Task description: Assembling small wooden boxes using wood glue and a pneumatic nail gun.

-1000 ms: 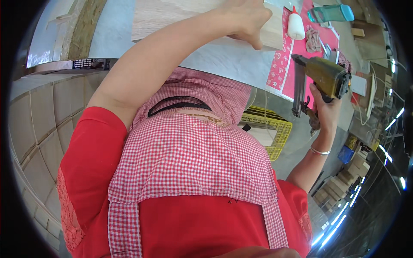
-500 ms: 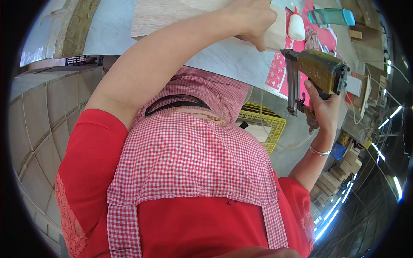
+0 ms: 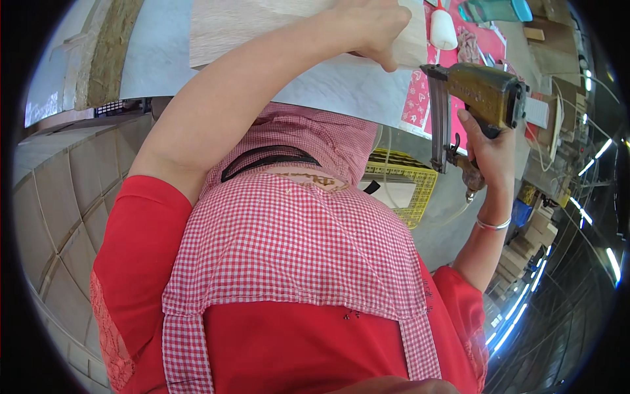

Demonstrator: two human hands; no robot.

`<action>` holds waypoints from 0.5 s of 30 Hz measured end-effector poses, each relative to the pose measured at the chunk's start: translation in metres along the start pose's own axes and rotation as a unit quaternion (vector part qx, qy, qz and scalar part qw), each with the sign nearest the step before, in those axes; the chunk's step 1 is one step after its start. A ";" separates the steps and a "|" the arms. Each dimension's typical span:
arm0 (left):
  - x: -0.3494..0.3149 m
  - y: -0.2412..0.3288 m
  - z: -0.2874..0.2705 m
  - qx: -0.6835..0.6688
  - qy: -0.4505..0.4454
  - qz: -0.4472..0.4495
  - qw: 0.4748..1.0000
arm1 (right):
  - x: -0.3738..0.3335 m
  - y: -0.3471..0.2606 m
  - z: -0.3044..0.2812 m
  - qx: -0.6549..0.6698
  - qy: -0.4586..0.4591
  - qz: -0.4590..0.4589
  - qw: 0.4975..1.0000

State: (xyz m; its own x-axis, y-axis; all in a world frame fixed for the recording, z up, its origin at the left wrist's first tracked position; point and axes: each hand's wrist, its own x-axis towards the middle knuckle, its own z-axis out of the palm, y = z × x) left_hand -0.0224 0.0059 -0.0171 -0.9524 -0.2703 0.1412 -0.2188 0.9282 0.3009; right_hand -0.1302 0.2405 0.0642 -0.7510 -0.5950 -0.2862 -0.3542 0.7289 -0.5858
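Observation:
A pale wooden board (image 3: 252, 29) lies on the grey-white tabletop (image 3: 328, 85) at the top of the view. Reaching across it, my left hand (image 3: 377, 29) grips the board near its right end, thumb down at the near edge. My right hand (image 3: 491, 152) is wrapped round the handle of a brown-yellow nail gun (image 3: 482, 95). The gun's nose is at the board's right end, close to the corner; whether it touches the wood I cannot tell. Its long magazine hangs toward me, and a hose fitting shows below the handle.
Behind the gun, a white squeeze bottle (image 3: 443, 31), a crumpled rag (image 3: 468, 46) and a teal bottle (image 3: 495, 9) sit by a pink patterned sheet (image 3: 415, 108). A yellow crate (image 3: 423, 197) stands below the table edge. At left is a rough wooden slab (image 3: 108, 59).
The view has shifted slightly, so the tabletop things appear a little higher and further left. Both hands keep their holds, and the nail gun's nose stays at the board's right end.

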 end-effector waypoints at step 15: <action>-0.132 -0.092 -0.081 0.035 -0.084 -0.047 0.995 | -0.018 -0.034 0.018 0.013 0.001 -0.106 0.994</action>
State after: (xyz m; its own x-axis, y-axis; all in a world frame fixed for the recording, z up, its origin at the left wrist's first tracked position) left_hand 0.1409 -0.0647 0.0132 -0.9478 -0.3157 -0.0455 -0.3172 0.9179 0.2384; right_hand -0.0947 0.2207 0.0757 -0.6628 -0.7332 -0.1522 -0.4897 0.5782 -0.6526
